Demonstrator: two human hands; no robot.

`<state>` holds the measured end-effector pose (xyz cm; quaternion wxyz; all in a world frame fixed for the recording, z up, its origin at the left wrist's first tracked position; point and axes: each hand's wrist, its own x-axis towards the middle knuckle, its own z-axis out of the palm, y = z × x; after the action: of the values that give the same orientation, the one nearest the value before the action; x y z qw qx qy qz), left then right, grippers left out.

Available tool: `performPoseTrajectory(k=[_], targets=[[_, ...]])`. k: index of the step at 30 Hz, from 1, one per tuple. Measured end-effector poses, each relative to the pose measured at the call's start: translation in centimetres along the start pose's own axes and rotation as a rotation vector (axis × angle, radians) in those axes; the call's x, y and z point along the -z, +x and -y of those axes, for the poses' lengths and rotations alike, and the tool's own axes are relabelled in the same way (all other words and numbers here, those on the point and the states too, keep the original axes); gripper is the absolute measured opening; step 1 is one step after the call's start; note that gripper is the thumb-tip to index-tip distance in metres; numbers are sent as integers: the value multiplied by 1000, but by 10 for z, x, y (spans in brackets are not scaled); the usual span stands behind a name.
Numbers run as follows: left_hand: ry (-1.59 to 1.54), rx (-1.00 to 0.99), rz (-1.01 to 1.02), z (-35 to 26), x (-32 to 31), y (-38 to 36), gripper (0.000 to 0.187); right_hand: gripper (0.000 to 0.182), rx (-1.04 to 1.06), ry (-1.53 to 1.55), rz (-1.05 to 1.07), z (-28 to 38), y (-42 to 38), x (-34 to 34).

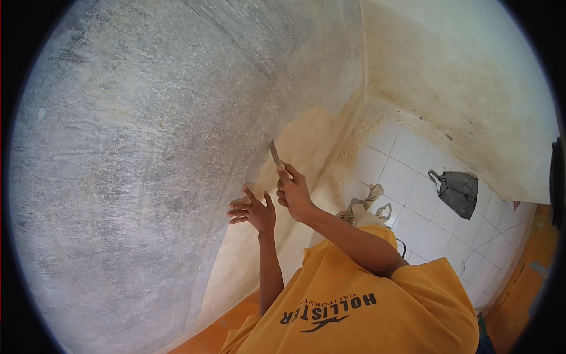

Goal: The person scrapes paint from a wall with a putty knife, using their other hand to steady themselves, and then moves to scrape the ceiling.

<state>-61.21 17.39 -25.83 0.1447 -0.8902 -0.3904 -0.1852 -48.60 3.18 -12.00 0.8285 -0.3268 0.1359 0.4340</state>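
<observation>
My right hand (293, 192) is closed round the handle of a knife (275, 153), or a narrow scraper much like one. Its dark blade points up and slightly left, close to the wall (147, 147); whether the tip touches cannot be made out. My left hand (254, 211) is spread with fingers apart, at or just off the wall's surface, and holds nothing. Most of this wall is rough grey, scraped bare, while a cream painted patch (303, 141) remains low down, beside the blade and behind both hands.
Pale flakes of debris (359, 133) lie along the foot of the wall. On the white tiled floor (407, 177) are a dark grey bag (460, 192) with a strap and a bundle of cloth (359, 206) near my body. A second cream wall (454, 76) meets the first at a corner.
</observation>
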Motion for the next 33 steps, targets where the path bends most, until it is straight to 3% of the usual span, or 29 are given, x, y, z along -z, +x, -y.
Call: performPoseTrajectory(k=[3, 6, 12, 16, 20, 23, 26, 29, 33], targets=[[-18, 6, 49, -2, 6, -1, 81, 37, -45, -1, 56, 5, 7, 13], [-41, 23, 138, -2, 13, -9, 78, 26, 8, -44, 16, 1, 7, 15], [-127, 1, 151, -1, 30, -5, 73, 29, 126, -126, -166, -22, 6, -11], [-182, 21, 260, -1, 42, -9, 71, 27, 248, -141, -116, 10, 54, 16], [-170, 21, 345, -1, 47, -2, 71, 25, 211, -220, -148, -10, 20, -2], [-171, -44, 150, 5, 29, -10, 71, 33, 182, -207, -116, -17, 21, 4], [-207, -48, 162, 6, 34, -10, 72, 24, 202, -204, -79, -8, 33, 13], [-250, -42, 170, 6, 31, -12, 72, 21, 117, -261, -83, -16, -3, -12], [-231, -35, 199, 2, 35, -10, 73, 24, 186, -200, -54, -2, 38, 15]])
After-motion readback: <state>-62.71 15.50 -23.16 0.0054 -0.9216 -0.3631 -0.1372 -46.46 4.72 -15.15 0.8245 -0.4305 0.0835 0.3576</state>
